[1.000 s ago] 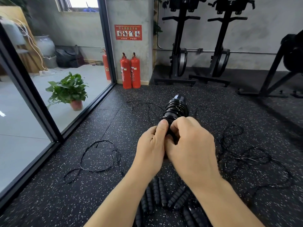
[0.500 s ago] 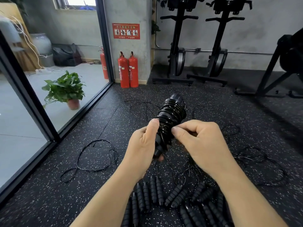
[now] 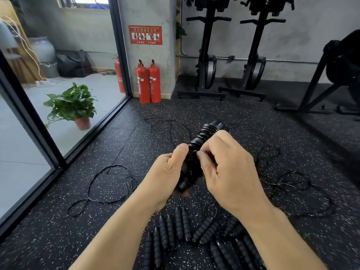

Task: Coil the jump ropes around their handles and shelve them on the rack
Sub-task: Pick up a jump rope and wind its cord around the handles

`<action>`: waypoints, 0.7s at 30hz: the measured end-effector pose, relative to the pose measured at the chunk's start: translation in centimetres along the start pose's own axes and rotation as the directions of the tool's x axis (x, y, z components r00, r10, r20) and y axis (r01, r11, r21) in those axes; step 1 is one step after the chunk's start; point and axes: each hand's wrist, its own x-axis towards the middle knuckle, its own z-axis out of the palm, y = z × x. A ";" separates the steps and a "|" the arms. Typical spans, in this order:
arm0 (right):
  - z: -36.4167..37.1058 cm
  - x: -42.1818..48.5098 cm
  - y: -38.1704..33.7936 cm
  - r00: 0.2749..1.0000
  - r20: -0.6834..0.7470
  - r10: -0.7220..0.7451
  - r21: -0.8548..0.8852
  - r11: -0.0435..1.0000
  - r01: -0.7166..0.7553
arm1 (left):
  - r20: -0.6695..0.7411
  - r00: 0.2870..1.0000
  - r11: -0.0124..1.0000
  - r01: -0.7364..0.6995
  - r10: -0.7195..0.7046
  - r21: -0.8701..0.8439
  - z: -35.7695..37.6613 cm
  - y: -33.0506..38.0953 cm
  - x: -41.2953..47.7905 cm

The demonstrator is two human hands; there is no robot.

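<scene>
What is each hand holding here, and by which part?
Both hold the coiled jump rope. The left hand grips its lower end, and the right hand pinches the wound cord near its middle.

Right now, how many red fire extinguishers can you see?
3. The left extinguisher shows through the glass, partly hidden by the black frame; the middle extinguisher and right extinguisher stand side by side against the pillar. More may be hidden.

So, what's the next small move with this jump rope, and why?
Probably tuck the rope's end under a wrap to lock it. The left hand grips the bundle low, the right hand pinches at its middle wraps, and coils already run up to its top end.
</scene>
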 end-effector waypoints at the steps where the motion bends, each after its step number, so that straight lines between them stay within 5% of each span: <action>1: 0.0 0.0 -0.1 0.999 -0.025 -0.024 -0.015 1.000 0.023 | 0.008 1.000 1.000 0.007 -0.007 -0.015 0.1 0.2 -0.1; 8: 0.8 -0.2 -0.2 0.964 -0.042 0.263 0.204 0.947 -0.250 | 0.047 0.999 1.000 0.009 -0.008 -0.018 -0.1 0.3 -0.5; 17: 0.5 0.6 -0.2 0.976 0.194 0.100 0.024 0.994 -0.107 | 0.038 0.999 0.990 -0.038 0.033 0.136 -1.1 -0.7 -0.5; 21: 0.9 0.5 -0.2 0.992 0.098 0.079 0.083 0.993 -0.087 | 0.028 0.998 0.991 -0.066 0.063 0.115 -0.7 -0.4 -0.7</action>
